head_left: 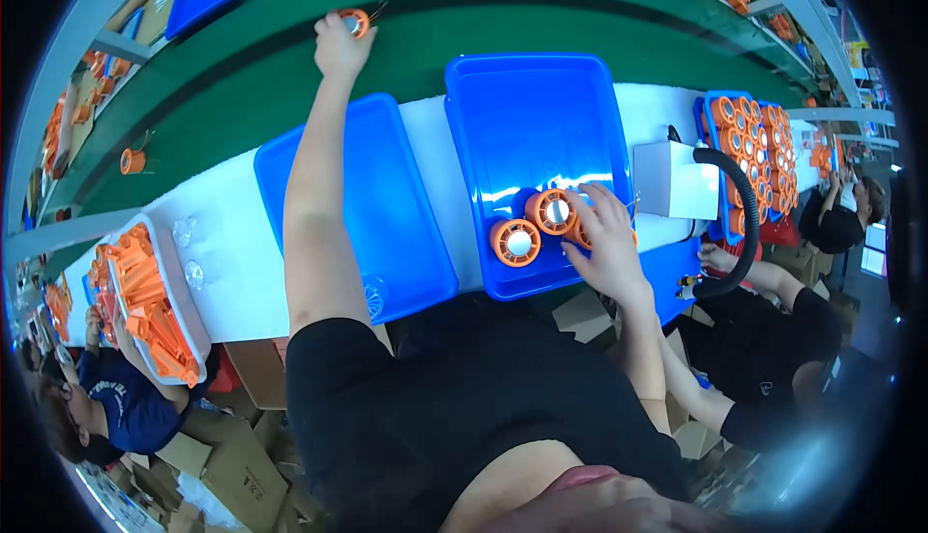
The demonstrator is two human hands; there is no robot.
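My left hand [340, 48] reaches far out over the green conveyor belt [425, 35]. Its fingers are closed around an orange ring-shaped part [356, 23] with a silvery centre and thin wires. Low in the right-hand blue tray [536, 127], my right hand [611, 248] curves over the orange parts, thumb and fingers round one orange part [581, 234] that they mostly hide. Beside that hand lie an orange part [556, 211] and another orange part [515, 243], both with silvery discs facing up. Some orange also shows at the hand's right edge.
Left of me lies another blue tray [387, 204] with a clear plastic piece [374, 293]. A white bin [198, 325] holds orange strips. One orange part [132, 161] sits on the belt. Rightward stand a white box [667, 180], a black hose [744, 195], stacked orange parts [739, 146] and co-workers.
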